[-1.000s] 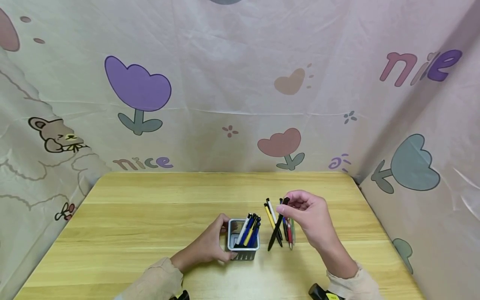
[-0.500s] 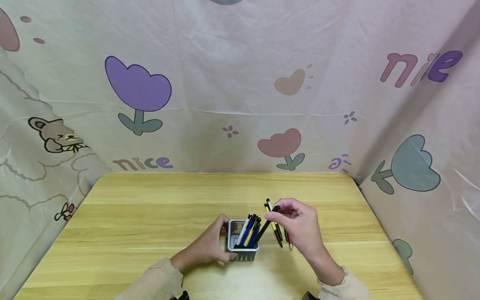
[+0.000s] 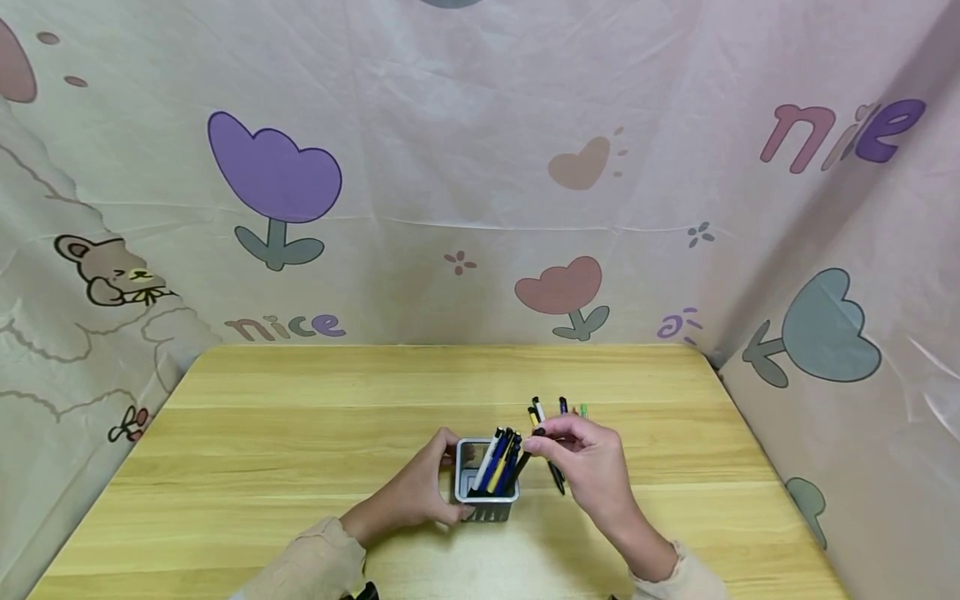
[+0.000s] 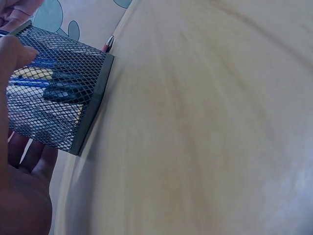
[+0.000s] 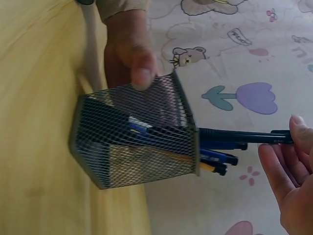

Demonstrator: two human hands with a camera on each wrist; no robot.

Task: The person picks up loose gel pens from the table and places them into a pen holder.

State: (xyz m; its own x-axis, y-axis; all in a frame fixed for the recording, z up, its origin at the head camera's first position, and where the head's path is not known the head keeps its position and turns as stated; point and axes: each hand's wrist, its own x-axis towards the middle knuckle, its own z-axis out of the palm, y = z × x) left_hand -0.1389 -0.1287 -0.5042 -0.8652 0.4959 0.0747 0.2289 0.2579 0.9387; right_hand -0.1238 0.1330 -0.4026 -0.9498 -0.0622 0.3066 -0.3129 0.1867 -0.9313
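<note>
A square black mesh pen holder (image 3: pixel 491 510) stands on the table, and my left hand (image 3: pixel 415 487) holds it with the thumb on the near side and fingers around the far side. Several pens lean inside it, among them a white pen (image 3: pixel 487 461), a yellow pen (image 3: pixel 497 474) and blue ones. Between thumb and fingertips my right hand (image 3: pixel 591 467) pinches the upper end of a black pen (image 5: pixel 239 136). In the right wrist view this pen passes over the holder's rim, its lower part inside behind the mesh.
Several loose pens lie right of the holder, partly hidden by my right hand, including a blue-topped pen (image 3: pixel 563 406) and a green-ended pen (image 3: pixel 584 410). The wooden table (image 3: pixel 315 417) meets a printed cloth (image 3: pixel 420 283) at the back and sides.
My right hand has moved left and down from the loose pens, bringing the black pen over the holder and lowering its end inside. The left hand and holder have stayed in place.
</note>
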